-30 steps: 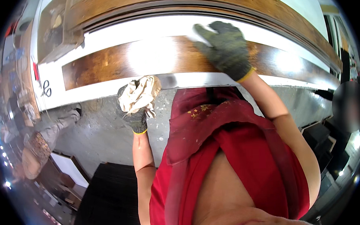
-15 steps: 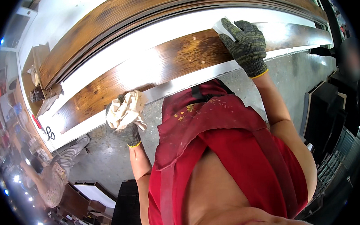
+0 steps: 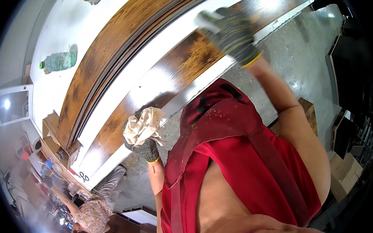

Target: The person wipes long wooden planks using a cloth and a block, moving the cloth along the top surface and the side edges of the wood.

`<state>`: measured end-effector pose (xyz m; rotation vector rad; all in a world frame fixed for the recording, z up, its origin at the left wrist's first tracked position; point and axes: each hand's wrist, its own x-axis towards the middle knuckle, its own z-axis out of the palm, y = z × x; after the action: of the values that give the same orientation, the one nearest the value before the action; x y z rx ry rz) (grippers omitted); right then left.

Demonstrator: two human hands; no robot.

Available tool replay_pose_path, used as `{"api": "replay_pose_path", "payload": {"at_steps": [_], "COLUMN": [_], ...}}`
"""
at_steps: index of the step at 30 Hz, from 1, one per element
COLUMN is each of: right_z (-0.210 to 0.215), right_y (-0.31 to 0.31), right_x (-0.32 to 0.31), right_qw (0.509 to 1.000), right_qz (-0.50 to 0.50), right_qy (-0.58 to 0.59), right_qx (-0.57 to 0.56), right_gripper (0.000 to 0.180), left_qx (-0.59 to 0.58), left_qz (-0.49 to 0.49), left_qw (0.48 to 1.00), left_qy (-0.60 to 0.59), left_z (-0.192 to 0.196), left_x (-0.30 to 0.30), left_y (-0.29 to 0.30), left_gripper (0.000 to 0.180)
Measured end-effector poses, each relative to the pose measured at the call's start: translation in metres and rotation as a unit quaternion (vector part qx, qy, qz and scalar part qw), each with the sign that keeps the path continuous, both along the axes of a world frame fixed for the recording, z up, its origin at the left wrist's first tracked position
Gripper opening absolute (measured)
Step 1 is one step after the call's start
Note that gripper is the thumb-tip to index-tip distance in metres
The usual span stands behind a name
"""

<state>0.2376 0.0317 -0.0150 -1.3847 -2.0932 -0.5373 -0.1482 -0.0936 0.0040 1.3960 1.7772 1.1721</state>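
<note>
Head view, looking down over a red apron. The left hand, in a dark knitted glove, sits just left of centre, at about 9 o'clock; its fingers are curled tight around a crumpled cream rag, which bulges out above the fist. The rag hangs just over the near edge of a long stained wooden board, which runs diagonally from 8 o'clock to 1 o'clock and shows a wet, glossy sheen. The right hand, also gloved, lies at 12 to 1 o'clock on the board's upper stretch; it is motion-blurred, the fingers appear laid flat and roughly together on the surface, with a pale blurred patch at the fingertips whose nature cannot be told. The board rests on a white worktable; a second, lighter brown moulded panel lies beside it, farther from the person. A green-capped clear plastic bottle lies on its side at 10 o'clock; its contents cannot be told. A small open cardboard box stands at 9 o'clock, contents indistinct. Another person sits at 7 o'clock.
</note>
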Motion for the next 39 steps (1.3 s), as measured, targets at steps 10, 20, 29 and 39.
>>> {"api": "replay_pose_path", "payload": {"at_steps": [10,20,29,39], "right_z": [0.044,0.033,0.031,0.044], "right_y": [-0.014,0.023,-0.003,0.049], "right_x": [-0.014,0.180,0.090,0.290], "right_qw": [0.955,0.962,0.955,0.900], "right_qz": [-0.098,-0.268,-0.230,-0.416], "right_qy": [0.028,0.040,0.022,-0.039], "right_qx": [-0.280,-0.022,-0.184,-0.126], "right_gripper": [0.044,0.029,0.043,0.034], "left_qx": [0.040,0.011,-0.073,-0.020], "left_qz": [-0.054,-0.073,-0.084,-0.071], "left_qw": [0.988,0.984,0.994,0.997], "left_qy": [0.136,0.160,0.016,0.015], "left_z": [-0.009,-0.048,-0.064,-0.014], "left_x": [0.083,0.081,0.069,0.153], "left_y": [0.030,0.040,0.041,0.049], "left_gripper": [0.037,0.036,0.047,0.045]}}
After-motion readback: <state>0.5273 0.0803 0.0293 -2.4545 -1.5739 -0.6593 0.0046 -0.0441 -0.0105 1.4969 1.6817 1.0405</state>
